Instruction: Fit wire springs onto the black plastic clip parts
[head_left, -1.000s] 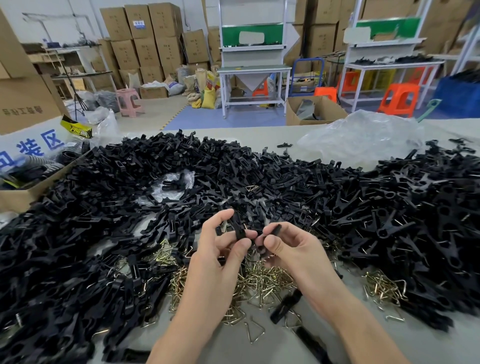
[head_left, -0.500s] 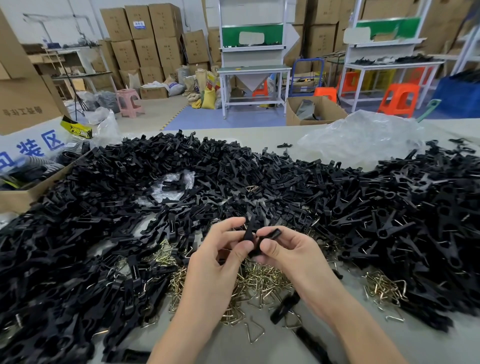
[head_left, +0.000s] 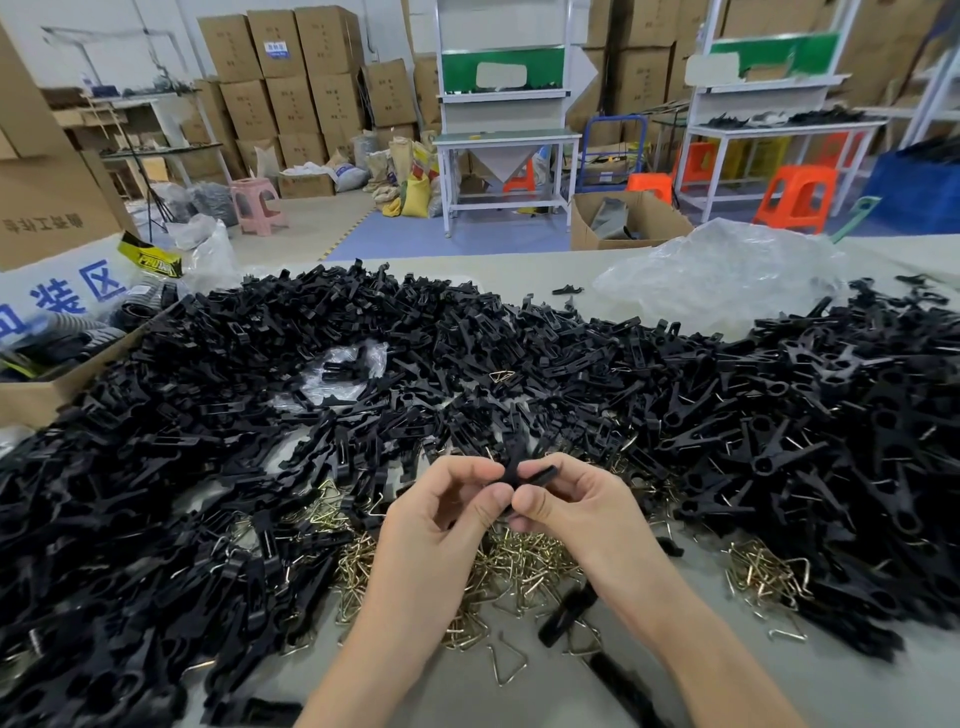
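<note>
My left hand (head_left: 441, 525) and my right hand (head_left: 576, 509) meet thumb to thumb over the table, both pinching black plastic clip parts (head_left: 524, 475) that stick up between the fingertips. How the parts sit against each other is hidden by my fingers. Under my hands lies a heap of brass-coloured wire springs (head_left: 514, 566). A wide pile of loose black clip parts (head_left: 260, 415) covers the table to the left and behind. On the right lies a pile of black clips with wire springs showing (head_left: 805, 441).
A cardboard box (head_left: 47, 384) with blue characters stands at the left table edge. Crumpled clear plastic bag (head_left: 727, 275) lies at the back right. A smaller spring cluster (head_left: 763, 571) sits right of my hands. Loose black parts (head_left: 569, 613) lie near the front on the grey table (head_left: 519, 691).
My hands have drawn closer together, and the two black parts they hold now meet between the thumbs. The piles have not moved.
</note>
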